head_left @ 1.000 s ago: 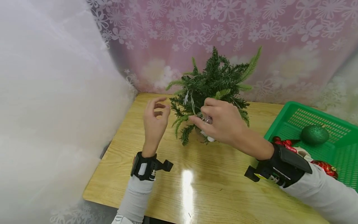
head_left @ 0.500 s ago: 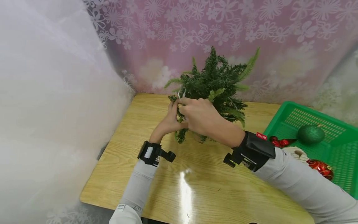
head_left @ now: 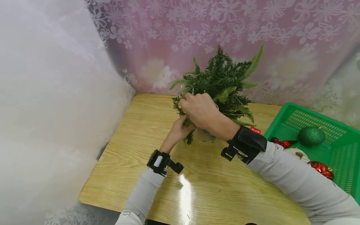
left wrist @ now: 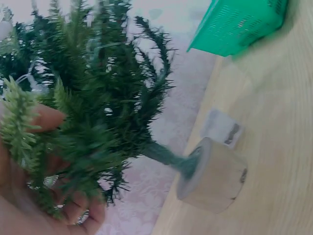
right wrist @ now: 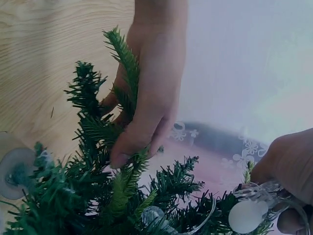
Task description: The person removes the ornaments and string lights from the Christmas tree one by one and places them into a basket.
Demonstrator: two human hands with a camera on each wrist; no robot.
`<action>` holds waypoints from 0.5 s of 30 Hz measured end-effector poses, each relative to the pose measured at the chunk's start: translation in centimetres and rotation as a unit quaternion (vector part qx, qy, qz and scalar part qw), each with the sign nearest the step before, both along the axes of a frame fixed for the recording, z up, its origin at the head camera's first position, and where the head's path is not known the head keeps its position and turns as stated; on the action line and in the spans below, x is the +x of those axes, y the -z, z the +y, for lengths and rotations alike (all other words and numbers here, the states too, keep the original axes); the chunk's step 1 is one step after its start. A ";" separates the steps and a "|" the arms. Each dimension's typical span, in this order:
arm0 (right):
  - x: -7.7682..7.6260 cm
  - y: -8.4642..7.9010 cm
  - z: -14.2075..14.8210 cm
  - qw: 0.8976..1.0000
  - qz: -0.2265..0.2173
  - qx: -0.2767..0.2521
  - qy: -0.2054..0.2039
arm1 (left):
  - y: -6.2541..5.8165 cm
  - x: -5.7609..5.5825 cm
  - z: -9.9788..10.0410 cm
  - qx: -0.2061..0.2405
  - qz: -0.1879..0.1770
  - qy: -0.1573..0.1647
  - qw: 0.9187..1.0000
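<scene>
A small artificial Christmas tree (head_left: 222, 75) stands at the back of the table, its round base (left wrist: 215, 181) showing in the left wrist view. My left hand (head_left: 178, 131) is at the lower left branches, fingers and thumb curled round a branch (right wrist: 128, 105). Over the tree's left side, my right hand (head_left: 201, 111) covers part of the foliage. Its fingers pinch a string of lights (right wrist: 245, 217) with a white ball and clear plastic pieces. More of this string, with a clear bulb (right wrist: 153, 215), runs along the branches. The right fingertips are hidden in the head view.
A green plastic basket (head_left: 343, 165) at the right holds a green ball ornament (head_left: 311, 136), a red patterned ball (head_left: 322, 169) and a smaller red ornament (head_left: 285, 144). A pink flowered curtain (head_left: 168, 40) hangs behind the table (head_left: 135, 150). A small white tag (left wrist: 220, 128) lies by the tree's base.
My right hand has moved left from the tree's front to its left side, bringing the light string along. My left hand has moved right, into the lower branches.
</scene>
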State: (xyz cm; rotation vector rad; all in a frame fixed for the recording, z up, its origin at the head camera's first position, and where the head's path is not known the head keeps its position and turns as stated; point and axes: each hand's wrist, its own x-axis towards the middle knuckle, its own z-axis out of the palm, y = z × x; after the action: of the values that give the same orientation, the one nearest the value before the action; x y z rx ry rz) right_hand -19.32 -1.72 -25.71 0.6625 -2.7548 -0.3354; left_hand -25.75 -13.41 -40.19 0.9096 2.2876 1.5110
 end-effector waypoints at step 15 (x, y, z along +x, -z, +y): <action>0.8 0.6 1.6 0.975 0.130 -0.182 -0.002 | 1.8 3.9 3.0 0.126 -0.005 -0.099 0.987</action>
State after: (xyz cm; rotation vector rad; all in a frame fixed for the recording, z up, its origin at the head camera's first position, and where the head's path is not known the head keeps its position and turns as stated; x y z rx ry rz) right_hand -18.49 -0.07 -26.29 0.4885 -2.4690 0.0826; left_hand -21.88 -10.38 -41.95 0.7496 2.2716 1.9181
